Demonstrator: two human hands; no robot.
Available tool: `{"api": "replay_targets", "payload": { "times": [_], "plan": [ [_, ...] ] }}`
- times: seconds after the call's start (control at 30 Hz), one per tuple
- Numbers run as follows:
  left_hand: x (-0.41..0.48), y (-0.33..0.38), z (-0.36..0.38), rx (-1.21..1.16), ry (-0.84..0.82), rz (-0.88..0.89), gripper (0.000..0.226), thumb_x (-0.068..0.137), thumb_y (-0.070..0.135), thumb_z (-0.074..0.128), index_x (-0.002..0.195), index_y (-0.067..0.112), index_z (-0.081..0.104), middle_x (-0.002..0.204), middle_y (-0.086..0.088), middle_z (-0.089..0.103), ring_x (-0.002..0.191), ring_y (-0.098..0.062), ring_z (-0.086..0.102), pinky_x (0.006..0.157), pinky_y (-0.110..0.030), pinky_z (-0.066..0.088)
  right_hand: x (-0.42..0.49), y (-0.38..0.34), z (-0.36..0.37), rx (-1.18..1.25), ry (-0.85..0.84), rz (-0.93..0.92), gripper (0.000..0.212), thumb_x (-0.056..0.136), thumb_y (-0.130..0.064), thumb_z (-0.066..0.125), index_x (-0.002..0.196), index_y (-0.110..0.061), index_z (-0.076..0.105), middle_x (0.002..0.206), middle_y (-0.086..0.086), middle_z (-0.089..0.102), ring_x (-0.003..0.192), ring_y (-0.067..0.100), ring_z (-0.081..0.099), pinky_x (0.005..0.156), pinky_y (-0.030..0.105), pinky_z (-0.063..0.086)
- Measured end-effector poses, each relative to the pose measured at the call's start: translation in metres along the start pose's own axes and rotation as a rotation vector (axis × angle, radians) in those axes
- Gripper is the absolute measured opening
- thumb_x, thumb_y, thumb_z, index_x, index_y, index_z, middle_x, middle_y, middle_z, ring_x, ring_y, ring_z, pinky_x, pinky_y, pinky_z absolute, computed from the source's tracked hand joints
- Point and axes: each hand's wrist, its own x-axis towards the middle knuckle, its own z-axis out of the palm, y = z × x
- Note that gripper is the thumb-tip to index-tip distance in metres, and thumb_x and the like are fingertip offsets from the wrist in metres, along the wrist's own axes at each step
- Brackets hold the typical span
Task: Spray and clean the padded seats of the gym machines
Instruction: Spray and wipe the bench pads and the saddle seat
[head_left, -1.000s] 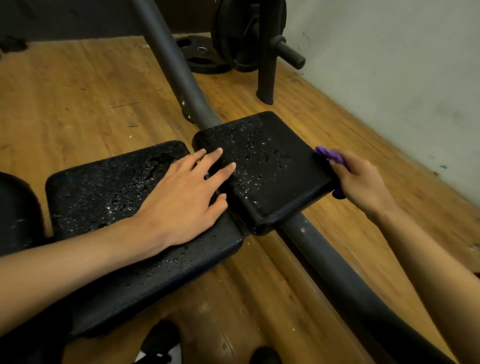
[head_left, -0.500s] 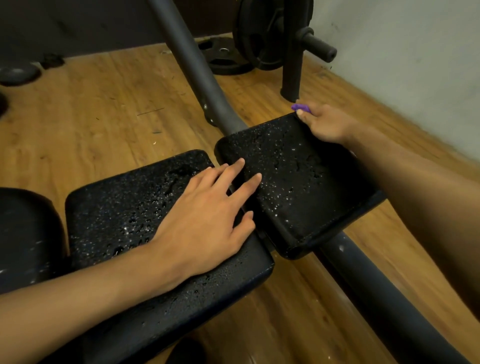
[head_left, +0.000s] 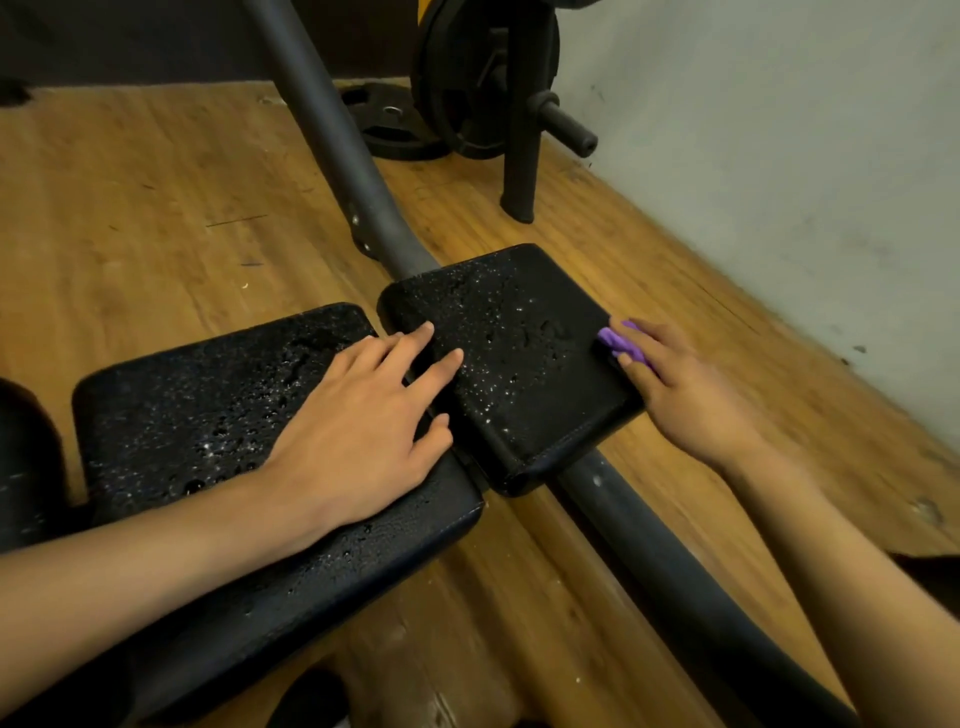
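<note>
Left hand (head_left: 358, 431) lies flat with fingers straight, bridging the gap between the large pad (head_left: 208, 415) and the small pad (head_left: 519, 374), position unchanged. Right hand (head_left: 680, 395) has moved from the small pad's far corner to its right edge and grips a bunched purple cloth (head_left: 615, 340) against it. Both pads carry droplets.

A wooden plank floor (head_left: 156, 208) runs to a pale, scuffed wall (head_left: 779, 156) on the right and a dark wall (head_left: 130, 41) at the back. Near the corner, a black storage rack post (head_left: 522, 156) stands upright on the floor, with a horizontal peg (head_left: 566, 127) pointing right. One black weight plate (head_left: 467, 78) hangs upright on the rack, and a second plate (head_left: 395, 124) lies flat on the floor just beside it.
</note>
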Motion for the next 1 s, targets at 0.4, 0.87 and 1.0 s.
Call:
{"api": "replay_targets", "payload": {
  "times": [0.4,0.87,1.0],
  "plan": [
    [0.004,0.0,0.002,-0.07,0.015,0.013,0.068,0.096,0.054,0.025,0.159,0.028,0.031,0.166,-0.007,0.024,0.148,-0.025,0.025,0.124,-0.042,0.015,0.156,-0.06,0.02,-0.064,-0.131,-0.024,0.045,0.107,-0.037,0.038,0.152,-0.03,0.038,0.145,0.006,0.05,0.128,0.026,0.048,0.104,0.037,0.034],
    [0.002,0.001,-0.001,-0.024,0.017,-0.014,0.071,0.093,0.056,0.019,0.158,0.029,0.033,0.165,-0.006,0.028,0.146,-0.027,0.031,0.12,-0.042,0.026,0.06,-0.02,0.007,-0.168,-0.047,-0.017,0.046,0.106,-0.047,0.035,0.15,-0.037,0.034,0.141,0.003,0.052,0.119,0.025,0.054,0.093,0.04,0.047],
    [0.0,0.002,0.0,-0.015,0.01,-0.031,0.071,0.094,0.057,0.018,0.157,0.031,0.034,0.165,-0.005,0.03,0.146,-0.027,0.031,0.122,-0.046,0.024,0.012,-0.007,0.002,-0.145,-0.004,0.011,0.046,0.106,-0.042,0.036,0.151,-0.033,0.038,0.149,-0.001,0.044,0.128,0.023,0.049,0.101,0.037,0.043]
  ]
}}
